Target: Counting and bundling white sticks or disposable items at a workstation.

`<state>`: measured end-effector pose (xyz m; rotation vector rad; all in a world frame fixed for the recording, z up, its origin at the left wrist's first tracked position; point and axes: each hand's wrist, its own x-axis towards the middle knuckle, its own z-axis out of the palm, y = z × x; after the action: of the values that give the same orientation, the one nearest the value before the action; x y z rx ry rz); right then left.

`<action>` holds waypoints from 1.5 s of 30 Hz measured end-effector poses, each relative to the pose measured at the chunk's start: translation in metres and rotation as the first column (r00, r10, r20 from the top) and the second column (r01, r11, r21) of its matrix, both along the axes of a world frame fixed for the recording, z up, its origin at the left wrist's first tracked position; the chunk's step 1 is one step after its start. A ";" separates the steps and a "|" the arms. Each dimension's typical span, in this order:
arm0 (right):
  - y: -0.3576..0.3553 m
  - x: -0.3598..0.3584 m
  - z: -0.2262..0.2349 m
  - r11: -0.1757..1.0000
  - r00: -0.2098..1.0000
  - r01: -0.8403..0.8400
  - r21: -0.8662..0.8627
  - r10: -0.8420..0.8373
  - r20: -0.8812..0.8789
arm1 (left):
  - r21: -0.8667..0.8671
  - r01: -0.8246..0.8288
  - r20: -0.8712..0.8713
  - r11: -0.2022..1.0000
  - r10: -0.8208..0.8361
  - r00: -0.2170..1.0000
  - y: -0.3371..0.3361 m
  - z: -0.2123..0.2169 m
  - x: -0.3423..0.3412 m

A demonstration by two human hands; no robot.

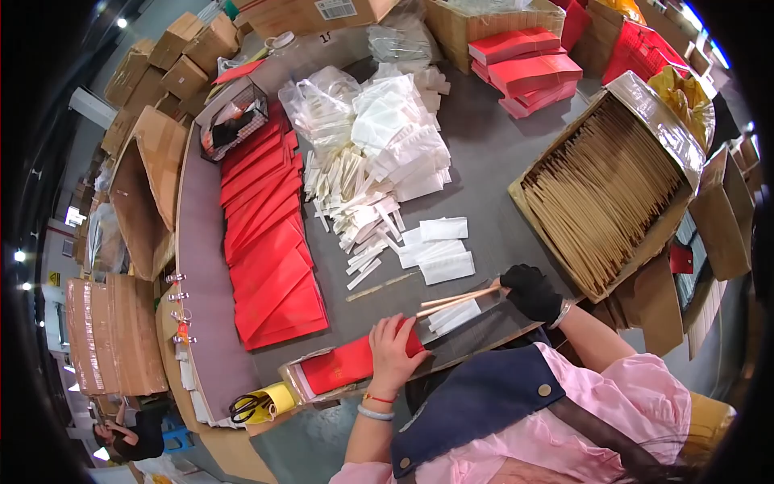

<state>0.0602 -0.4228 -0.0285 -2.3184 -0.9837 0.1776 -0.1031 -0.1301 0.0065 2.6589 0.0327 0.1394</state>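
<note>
Navy apron [476,411] nearest; on near tabletop [484,194] edge, left grip [393,353] laid over red packet [334,368], cannot tell whether pinching; black-gloved right grip [532,294] pinching ends of wooden sticks [458,299]; sticks probably light, stiff, best held by ends; packet likely thin, bendy, best held by edges

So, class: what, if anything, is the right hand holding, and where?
The right hand holds two slim wooden sticks by their right-hand ends.
</note>
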 end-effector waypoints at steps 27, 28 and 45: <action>0.095 -0.041 0.001 0.951 0.948 -0.142 0.275 0.211 -0.239 | -0.016 0.079 -0.055 0.997 -0.080 0.995 -0.020 -0.006 0.030; 0.083 -0.031 0.010 0.967 0.981 -0.173 0.187 0.186 -0.056 | -0.003 0.112 -0.096 0.994 -0.111 0.989 -0.019 0.003 0.031; 0.042 -0.015 0.070 0.964 0.989 -0.012 -0.264 0.051 0.139 | 0.040 -0.337 0.103 0.941 0.332 0.938 0.052 0.008 0.014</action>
<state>0.0452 -0.3808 0.0410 -2.5878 -1.1281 0.1626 -0.0888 -0.0779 0.0142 2.6776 0.4586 0.3826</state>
